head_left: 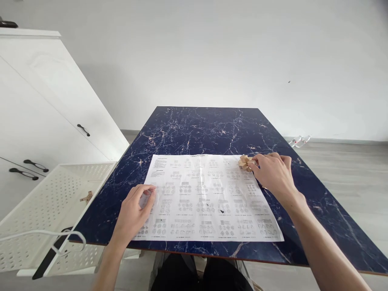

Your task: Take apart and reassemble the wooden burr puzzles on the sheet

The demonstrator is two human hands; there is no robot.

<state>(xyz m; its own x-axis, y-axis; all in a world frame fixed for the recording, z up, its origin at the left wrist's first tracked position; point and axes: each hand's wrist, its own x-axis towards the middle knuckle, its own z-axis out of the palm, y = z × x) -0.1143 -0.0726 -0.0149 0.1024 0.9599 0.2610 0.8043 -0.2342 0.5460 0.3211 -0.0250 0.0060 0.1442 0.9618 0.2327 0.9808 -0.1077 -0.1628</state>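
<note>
A large white instruction sheet [197,196], printed with rows of small diagrams and text, lies on the blue marbled table. At its upper right corner is a small wooden interlocking puzzle [244,162] of pale notched blocks. My right hand [274,173] grips this puzzle between thumb and fingers, which partly hide it. On the sheet's left edge rests my left hand [135,210], fingers curved and the thumb apart from them, with nothing held. Small dark specks [222,211] show on the paper.
Left of the table stands a cream perforated bin [54,198], with a wooden piece [87,197] inside and a white cable [42,232] across it. Behind it is a white cabinet [54,101] with black handles. Clear plastic bottles [300,141] lie on the floor at right.
</note>
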